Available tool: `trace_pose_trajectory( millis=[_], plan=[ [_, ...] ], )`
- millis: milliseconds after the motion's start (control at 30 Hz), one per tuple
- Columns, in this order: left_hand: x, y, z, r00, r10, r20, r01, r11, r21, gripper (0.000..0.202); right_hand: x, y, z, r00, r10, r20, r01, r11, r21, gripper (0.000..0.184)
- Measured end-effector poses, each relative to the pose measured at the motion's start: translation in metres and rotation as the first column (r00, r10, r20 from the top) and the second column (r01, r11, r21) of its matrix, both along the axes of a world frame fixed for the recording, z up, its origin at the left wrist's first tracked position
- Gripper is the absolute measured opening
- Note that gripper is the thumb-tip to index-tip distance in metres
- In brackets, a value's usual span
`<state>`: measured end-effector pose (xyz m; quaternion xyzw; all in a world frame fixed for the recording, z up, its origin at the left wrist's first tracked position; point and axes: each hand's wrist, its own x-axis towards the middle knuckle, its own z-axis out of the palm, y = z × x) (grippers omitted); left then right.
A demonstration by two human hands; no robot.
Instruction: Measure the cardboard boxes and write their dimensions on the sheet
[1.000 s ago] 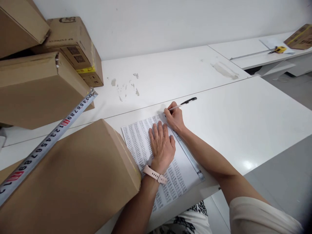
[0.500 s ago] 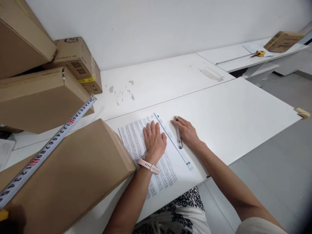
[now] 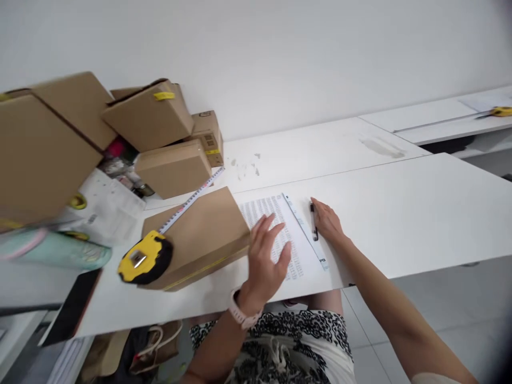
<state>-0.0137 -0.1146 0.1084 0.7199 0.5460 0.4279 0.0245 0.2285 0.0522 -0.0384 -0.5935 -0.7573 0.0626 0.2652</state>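
Note:
My left hand (image 3: pixel 269 261) is lifted over the lower left of a printed sheet (image 3: pixel 294 256), fingers spread and holding nothing. Dense rows of small print cover the sheet, partly hidden by that hand. A pale blue printed strip (image 3: pixel 306 232) runs along its right side. Just right of the strip, my right hand (image 3: pixel 328 221) rests on the white table, its fingers closed around a clear pen with dark ends (image 3: pixel 314 226). Left of the sheet lies a cardboard box (image 3: pixel 204 229), with a yellow tape measure (image 3: pixel 146 258) on it, its blade (image 3: pixel 192 200) pulled out across the top.
Several cardboard boxes (image 3: pixel 172 168) are stacked at the back left. A mint green bottle (image 3: pixel 60 249) and a black flat item (image 3: pixel 74 304) are at the left. Another tape measure (image 3: pixel 501 111) lies on the far-right surface. The wall (image 3: pixel 300 64) rises behind the table.
My left hand has come up off the sheet and moved toward me. The view has swung left, bringing in the tape measure's body and the bottle. My right hand stays by the strip with the pen.

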Motion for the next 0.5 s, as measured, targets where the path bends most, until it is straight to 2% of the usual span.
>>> trace_pose_trajectory(
  millis=[67,133,200,300,400,467,500],
  plan=[
    [-0.046,-0.033,0.019,0.984,0.177,-0.002,-0.176,0.975,0.137,0.025,0.001,0.002,-0.002,1.0,-0.01,0.009,0.01,1.0,-0.015,0.058],
    [-0.093,-0.056,0.03,0.925,0.38,-0.006,-0.367,0.895,0.252,0.026,0.001,0.003,-0.004,1.0,-0.013,0.01,0.013,1.0,-0.021,0.056],
    [-0.13,-0.071,0.036,0.885,0.466,0.007,-0.453,0.856,0.248,0.033,0.001,0.004,-0.005,1.0,-0.021,0.007,0.021,0.999,-0.024,0.054],
    [-0.154,-0.083,0.045,0.875,0.483,-0.032,-0.463,0.853,0.24,0.043,-0.001,0.003,-0.006,0.999,-0.033,0.005,0.033,0.999,-0.023,0.051],
    [-0.161,-0.091,0.056,0.823,0.563,-0.078,-0.514,0.795,0.321,0.044,-0.002,0.0,-0.004,0.999,-0.037,0.005,0.037,0.999,-0.024,0.05],
    [-0.172,-0.094,0.06,0.774,0.628,-0.079,-0.582,0.755,0.302,0.051,-0.002,-0.002,-0.003,0.999,-0.039,0.0,0.039,0.999,-0.023,0.051],
    [-0.182,-0.094,0.06,0.76,0.644,-0.083,-0.608,0.751,0.257,0.057,-0.002,-0.003,-0.002,0.999,-0.041,-0.003,0.041,0.999,-0.023,0.051]
  ],
)
